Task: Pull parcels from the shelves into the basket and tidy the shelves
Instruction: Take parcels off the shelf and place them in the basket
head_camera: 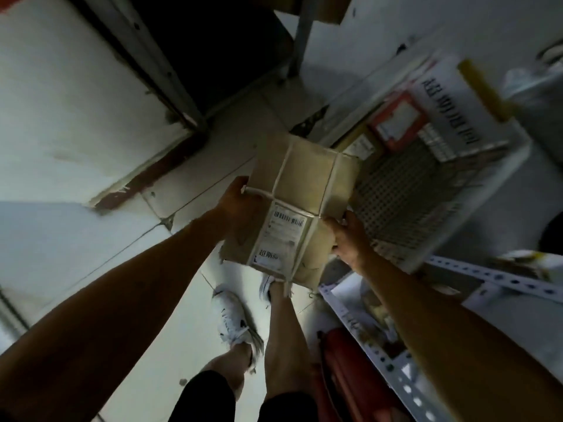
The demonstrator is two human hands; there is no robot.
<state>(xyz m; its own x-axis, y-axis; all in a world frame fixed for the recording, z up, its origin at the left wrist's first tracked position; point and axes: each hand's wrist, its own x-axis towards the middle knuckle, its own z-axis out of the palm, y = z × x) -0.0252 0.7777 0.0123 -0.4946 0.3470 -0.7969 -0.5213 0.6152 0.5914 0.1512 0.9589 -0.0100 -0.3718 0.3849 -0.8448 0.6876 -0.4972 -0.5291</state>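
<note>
The person wears white sneakers point(234, 322) with dark marks and dark shorts point(207, 397); both forearms and the lower legs are bare.

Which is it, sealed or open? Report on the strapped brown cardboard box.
Sealed: the brown cardboard box shows closed flaps, pale straps crossing it.

2 white sneakers point(234, 319), tiled floor point(195, 190)
</note>
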